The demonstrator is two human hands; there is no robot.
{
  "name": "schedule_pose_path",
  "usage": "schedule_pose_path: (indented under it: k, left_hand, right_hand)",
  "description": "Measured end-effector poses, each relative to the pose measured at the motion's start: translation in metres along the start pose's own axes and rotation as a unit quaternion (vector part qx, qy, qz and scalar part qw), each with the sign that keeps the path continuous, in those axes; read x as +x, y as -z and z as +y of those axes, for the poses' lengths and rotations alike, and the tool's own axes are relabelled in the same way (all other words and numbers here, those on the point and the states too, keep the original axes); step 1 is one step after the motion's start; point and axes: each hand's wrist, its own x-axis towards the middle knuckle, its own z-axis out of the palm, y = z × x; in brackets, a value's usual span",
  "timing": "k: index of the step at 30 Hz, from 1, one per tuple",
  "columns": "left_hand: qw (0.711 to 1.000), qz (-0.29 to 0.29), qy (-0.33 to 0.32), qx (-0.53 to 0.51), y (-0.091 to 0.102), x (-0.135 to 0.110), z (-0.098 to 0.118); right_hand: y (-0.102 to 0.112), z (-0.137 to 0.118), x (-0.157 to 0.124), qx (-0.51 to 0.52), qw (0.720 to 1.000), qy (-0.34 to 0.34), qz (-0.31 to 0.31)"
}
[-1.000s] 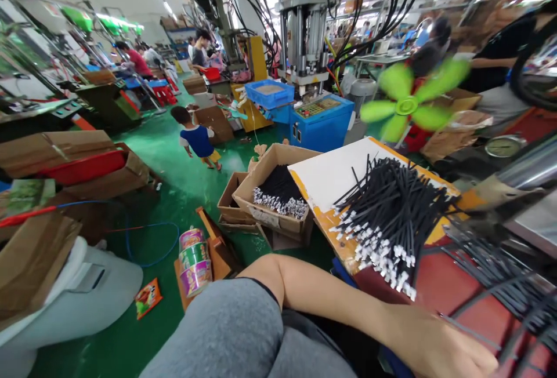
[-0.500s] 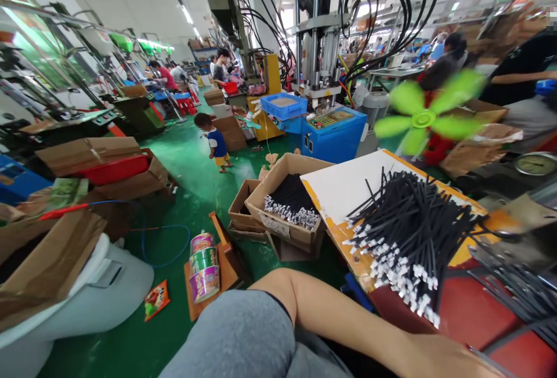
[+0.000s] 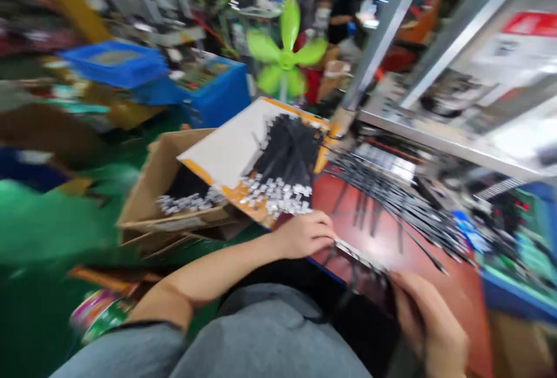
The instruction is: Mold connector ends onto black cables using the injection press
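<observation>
The picture is blurred by motion. My left hand (image 3: 304,236) and my right hand (image 3: 424,320) hold a flat row of black rods with white ends (image 3: 359,257) between them, above a red tabletop (image 3: 369,215). Further black rods (image 3: 391,204) lie fanned across the red surface beyond my hands. A heap of black rods with white tips (image 3: 287,157) lies on a white board with an orange edge (image 3: 226,149), just past my left hand. A cardboard box (image 3: 169,192) to the left holds more rods (image 3: 187,189).
A metal frame (image 3: 452,134) rises at the right of the table, with circuit boards (image 3: 513,233) beyond it. A green fan (image 3: 285,53), a blue crate (image 3: 115,62) and a blue machine (image 3: 217,94) stand at the back. A co-worker (image 3: 346,7) stands far off.
The view has swung sharply right and tilted. My left arm has moved inward to the table's middle, and my right hand has come into view with the rods between both hands.
</observation>
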Motion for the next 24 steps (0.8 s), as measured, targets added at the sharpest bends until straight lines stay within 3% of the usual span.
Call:
schedule_pose_path:
  k: [3,7,9,12,17,21,22,24]
  left_hand:
    - [1.0,-0.001,0.017,-0.018,0.009,0.009,-0.004]
    - [0.999,-0.032,-0.004,0.02,0.011,0.018,-0.004]
    - [0.998,-0.042,-0.007,0.037,0.009,0.019,-0.004]
    - [0.995,-0.083,-0.007,0.058,0.014,0.02,-0.004]
    - [0.98,-0.173,-0.039,0.094,0.057,0.034,-0.004]
    - [0.964,-0.209,-0.061,0.15,0.09,0.084,-0.021]
    - [0.957,-0.223,-0.068,0.174,0.091,0.105,-0.03]
    - [0.937,-0.242,-0.074,0.24,0.082,0.155,-0.05]
  right_hand:
    - [0.024,-0.003,-0.012,-0.078,0.997,-0.01,0.008]
    - [0.043,-0.002,0.01,-0.131,0.987,-0.049,-0.079]
    - [0.049,-0.005,0.018,-0.144,0.98,-0.057,-0.124]
    - [0.047,-0.014,0.021,-0.164,0.976,-0.021,-0.14]
    - [0.051,-0.016,0.025,-0.159,0.969,-0.017,-0.187]
    - [0.083,0.029,0.064,-0.035,0.961,-0.045,-0.272]
    - [0.09,0.048,0.083,-0.042,0.963,-0.057,-0.259]
    - [0.095,0.091,0.133,-0.135,0.971,-0.104,-0.165]
